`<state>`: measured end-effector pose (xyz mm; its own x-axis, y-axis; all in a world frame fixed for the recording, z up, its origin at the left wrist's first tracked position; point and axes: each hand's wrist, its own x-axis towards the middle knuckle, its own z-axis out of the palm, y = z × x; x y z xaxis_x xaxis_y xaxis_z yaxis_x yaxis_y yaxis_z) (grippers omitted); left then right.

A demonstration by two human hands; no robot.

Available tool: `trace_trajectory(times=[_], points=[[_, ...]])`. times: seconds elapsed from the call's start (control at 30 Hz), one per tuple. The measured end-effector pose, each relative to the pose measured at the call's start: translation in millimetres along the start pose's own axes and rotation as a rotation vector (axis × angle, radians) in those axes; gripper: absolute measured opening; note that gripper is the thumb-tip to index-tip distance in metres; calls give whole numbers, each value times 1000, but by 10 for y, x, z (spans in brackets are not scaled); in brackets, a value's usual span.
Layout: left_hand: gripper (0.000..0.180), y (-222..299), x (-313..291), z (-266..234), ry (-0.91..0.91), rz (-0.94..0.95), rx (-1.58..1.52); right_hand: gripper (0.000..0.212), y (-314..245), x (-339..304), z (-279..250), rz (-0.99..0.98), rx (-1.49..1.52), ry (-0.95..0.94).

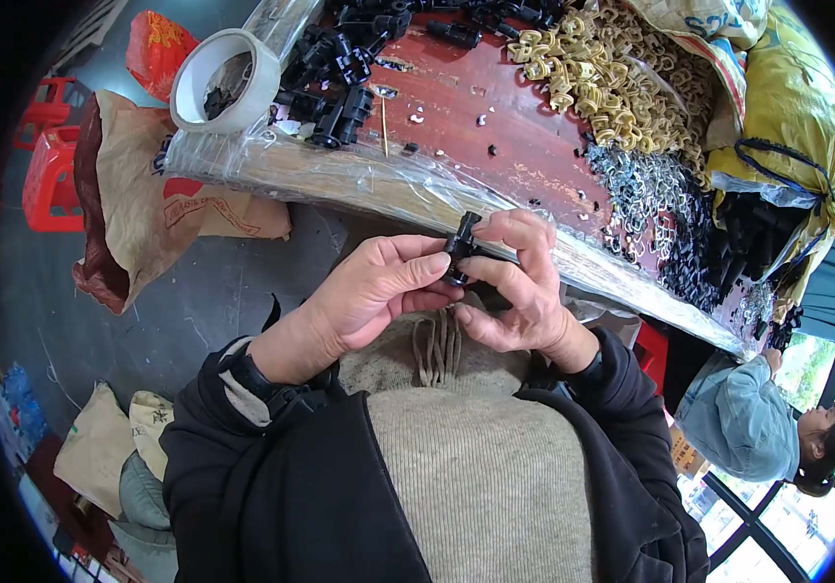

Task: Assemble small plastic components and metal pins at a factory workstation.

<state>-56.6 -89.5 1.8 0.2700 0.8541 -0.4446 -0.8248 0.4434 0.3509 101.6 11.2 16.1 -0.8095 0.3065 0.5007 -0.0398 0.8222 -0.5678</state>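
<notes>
Between my two hands, just off the table's near edge, is a black plastic fitting, a short tube-like part with a side arm. My left hand grips its lower left side between thumb and fingers. On the other side, my right hand has its fingertips closed on the upper end and the side arm. Whether a smaller piece sits under the right fingers is hidden. A heap of similar black fittings lies at the table's far left.
On the red table are a pile of tan plastic clips, metal clips and small black parts. A white tape roll stands at the left corner. Sacks and red stools stand left. A person works at right.
</notes>
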Motion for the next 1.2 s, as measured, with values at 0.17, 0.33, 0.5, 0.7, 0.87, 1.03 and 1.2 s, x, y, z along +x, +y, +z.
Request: trace_trajectory(times=[0.17,0.33,0.5,0.7,0.87,1.03,1.2], points=[[27,23,-23,-6,43,69,74,34,4,-5,48,19,-5,-18],[27,36,-41,-19,75,83,121,33,26,-24,109,-23,-40,-63],[27,2,-54,-53,86,58,134,35,-36,20,100,85,33,-165],[27,-21,-31,-73,75,37,100,38,-30,-5,142,140,33,-176],[26,-17,-11,-51,43,15,49,42,8,-41,116,89,51,-88],[25,-23,-2,-60,35,6,53,40,28,-48,70,42,120,-83],[23,-24,3,-75,32,-15,76,38,50,-45,72,38,45,-128]])
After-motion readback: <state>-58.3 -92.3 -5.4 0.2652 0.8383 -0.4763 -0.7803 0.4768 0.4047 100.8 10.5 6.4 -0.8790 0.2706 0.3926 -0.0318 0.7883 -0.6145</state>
